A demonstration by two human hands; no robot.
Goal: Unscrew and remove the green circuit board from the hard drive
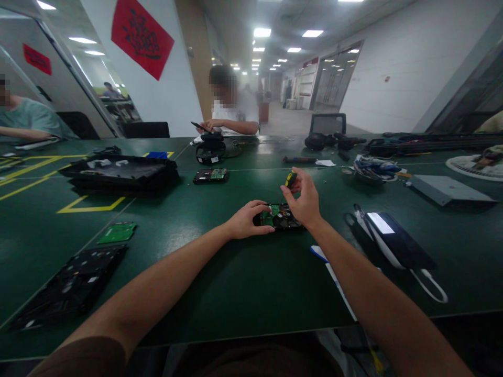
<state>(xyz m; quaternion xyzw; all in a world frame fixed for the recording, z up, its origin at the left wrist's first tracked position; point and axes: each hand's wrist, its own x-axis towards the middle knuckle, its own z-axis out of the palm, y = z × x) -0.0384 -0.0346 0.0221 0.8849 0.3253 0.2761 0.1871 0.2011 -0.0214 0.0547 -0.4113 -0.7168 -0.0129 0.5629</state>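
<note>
A hard drive with a green circuit board showing lies on the green table in front of me. My left hand grips its left end, thumb at the near edge and fingers over the far side. In my right hand is a screwdriver with a yellow and black handle. Its thin shaft points down at the board; whether the tip touches a screw is too small to tell. Beyond my hands lies another hard drive, with part of its board showing.
A black tray stands at the left, near a loose green board and a black drive casing. On the right lie a phone with a white cable, a metal box and bundled wires. A person sits opposite.
</note>
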